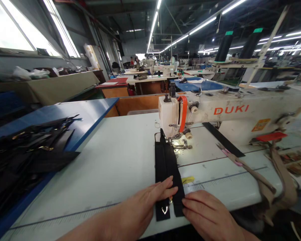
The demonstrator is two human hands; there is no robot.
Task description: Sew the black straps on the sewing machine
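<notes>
Two lengths of black fabric strap (166,167) lie side by side, running from under the presser foot of the white sewing machine (168,117) toward me. My left hand (152,197) rests on the strap with its fingers stretched across it. Just below those fingertips is a shiny V-shaped metal piece (165,210) on the left length. My right hand (208,211) has its fingers bent at the right edge of the strap, near its close end, pinching that edge; the thumb is hidden. The machine's lamp lights the needle area, where the far end of the strap sits.
Black strap pieces (30,157) with metal fittings are heaped on the blue table (90,110) at left. Scissors (230,155) and another black strip (223,139) lie right of the needle. A beige strap (278,180) hangs over the front edge. Thread cones (223,48) stand behind.
</notes>
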